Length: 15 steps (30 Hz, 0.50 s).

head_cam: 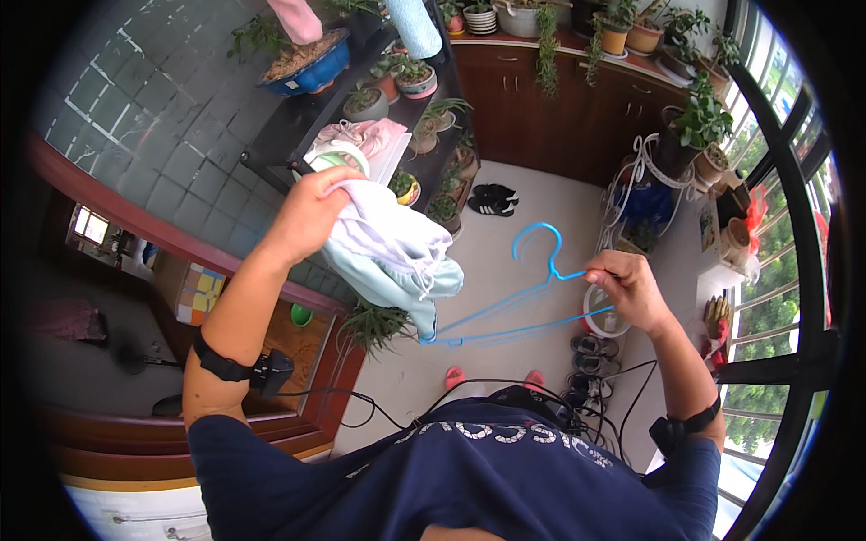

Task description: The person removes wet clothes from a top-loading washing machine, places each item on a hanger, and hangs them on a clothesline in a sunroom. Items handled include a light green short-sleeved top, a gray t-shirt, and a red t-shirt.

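Note:
My left hand (pixel 304 216) grips a white and pale green garment (pixel 396 243) by its upper edge, with drawstrings dangling from the bunched cloth. A blue clothes hanger (pixel 500 304) is pinched at its shoulder near the hook by my right hand (pixel 626 287). The hanger's far end touches the pale green cloth's lower tip; whether it passes inside the cloth is hard to tell. Just beyond my left hand, a pink bundled cloth (pixel 369 138) lies on the black shelf unit (pixel 270 138), beside a white and green item.
Potted plants fill the shelf and the brown cabinet (pixel 528 108) ahead. Black shoes (pixel 494 200) rest on the tiled floor. At right are a white metal stand (pixel 612 196), a round tub (pixel 605 314), more shoes (pixel 595 355) and barred windows. Black cables hang across my waist.

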Available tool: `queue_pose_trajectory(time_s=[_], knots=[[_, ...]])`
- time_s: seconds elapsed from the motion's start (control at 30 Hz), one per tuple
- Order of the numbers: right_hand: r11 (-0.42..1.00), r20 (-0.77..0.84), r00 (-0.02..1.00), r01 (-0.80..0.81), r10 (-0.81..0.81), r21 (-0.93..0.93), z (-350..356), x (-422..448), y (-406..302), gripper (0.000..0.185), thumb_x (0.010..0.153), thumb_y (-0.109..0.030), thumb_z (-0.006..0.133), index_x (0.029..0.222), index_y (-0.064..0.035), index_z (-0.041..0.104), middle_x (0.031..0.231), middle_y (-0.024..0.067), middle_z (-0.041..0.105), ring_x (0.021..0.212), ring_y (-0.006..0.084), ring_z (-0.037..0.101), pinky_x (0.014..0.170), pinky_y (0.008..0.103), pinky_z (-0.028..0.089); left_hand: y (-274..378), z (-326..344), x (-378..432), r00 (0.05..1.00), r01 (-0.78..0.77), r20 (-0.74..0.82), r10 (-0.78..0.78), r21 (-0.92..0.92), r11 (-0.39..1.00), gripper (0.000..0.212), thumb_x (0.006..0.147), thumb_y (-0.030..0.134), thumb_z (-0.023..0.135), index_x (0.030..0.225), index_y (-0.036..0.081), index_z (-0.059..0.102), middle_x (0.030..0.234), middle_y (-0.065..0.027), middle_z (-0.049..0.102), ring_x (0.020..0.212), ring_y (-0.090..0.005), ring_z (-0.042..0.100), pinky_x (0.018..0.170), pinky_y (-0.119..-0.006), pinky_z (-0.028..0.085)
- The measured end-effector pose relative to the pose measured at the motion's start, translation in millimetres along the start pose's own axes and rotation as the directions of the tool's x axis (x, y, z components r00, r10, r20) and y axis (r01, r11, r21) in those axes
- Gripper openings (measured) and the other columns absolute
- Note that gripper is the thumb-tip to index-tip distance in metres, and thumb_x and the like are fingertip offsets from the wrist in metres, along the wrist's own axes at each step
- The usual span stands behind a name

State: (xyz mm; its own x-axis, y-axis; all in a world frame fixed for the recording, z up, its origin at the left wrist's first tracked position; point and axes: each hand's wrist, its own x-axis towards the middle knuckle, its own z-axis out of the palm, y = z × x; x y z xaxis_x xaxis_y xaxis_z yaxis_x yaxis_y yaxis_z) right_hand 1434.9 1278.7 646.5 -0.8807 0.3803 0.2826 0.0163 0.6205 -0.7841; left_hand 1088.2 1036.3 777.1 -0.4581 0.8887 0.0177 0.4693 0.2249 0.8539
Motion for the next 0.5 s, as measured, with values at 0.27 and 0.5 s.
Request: queue_pose_trajectory(time_s=[0.27,0.5], knots=[[0.41,0.384,0.87,-0.486,0.31,0.772,111.2,0.7,68.7,0.019,0.1,-0.022,0.051,0.093,-0.0066,0.061,0.061,-0.0041,0.039,0.052,0.0055,0.031,0.047,0.0208,0.024,10.1,-21.6,-15.1,0.973,0.066,-0.208,-0.098,-0.154,0.986,0.028,0.091,0.003,0.045,0.114,-0.003,0.06,0.101,-0.0057,0.064,0.092,-0.0114,0.06,0.081,-0.025,0.049],[-0.055,0.561,0.777,-0.571,0.285,0.819,181.7,26.1,30.2,0.039,0.1,-0.042,0.045,0.109,-0.0047,0.054,0.072,0.004,0.053,0.044,0.0081,0.028,0.04,0.0223,0.022,15.1,9.0,-17.1,0.937,0.029,-0.31,-0.162,-0.393,0.919,0.025,0.091,0.004,0.045,0.11,-0.002,0.06,0.102,-0.0088,0.065,0.093,-0.0154,0.063,0.083,-0.028,0.051]])
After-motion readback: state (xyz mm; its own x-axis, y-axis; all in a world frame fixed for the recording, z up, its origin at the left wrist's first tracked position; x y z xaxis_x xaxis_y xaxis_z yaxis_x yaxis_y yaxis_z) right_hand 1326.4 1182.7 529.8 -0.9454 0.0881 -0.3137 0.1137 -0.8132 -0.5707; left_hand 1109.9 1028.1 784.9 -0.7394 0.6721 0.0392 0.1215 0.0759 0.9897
